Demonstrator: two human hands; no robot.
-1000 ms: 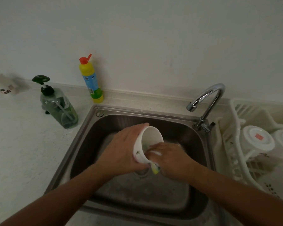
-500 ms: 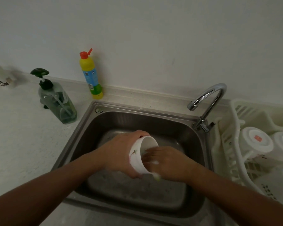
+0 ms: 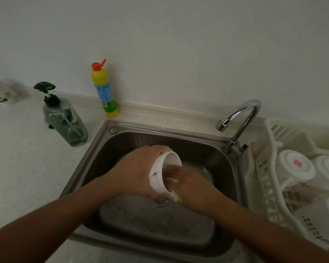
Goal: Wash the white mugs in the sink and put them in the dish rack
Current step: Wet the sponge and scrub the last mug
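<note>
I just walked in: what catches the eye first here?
Over the steel sink, the left hand grips a white mug tipped sideways while the right hand reaches into it with a yellow sponge. A bright yellow bottle stands by the wall; upturned mugs sit in the rack at right.

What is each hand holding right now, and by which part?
Left hand grips the white mug around its outer wall. Right hand holds a yellow sponge, fingers inside the mug's mouth.

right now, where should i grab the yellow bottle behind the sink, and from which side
Grip the yellow bottle round its slim middle, at the blue label, coming from the front. It stands upright against the wall, which likely blocks the back, and its red cap is small with a flap sticking out.
</note>
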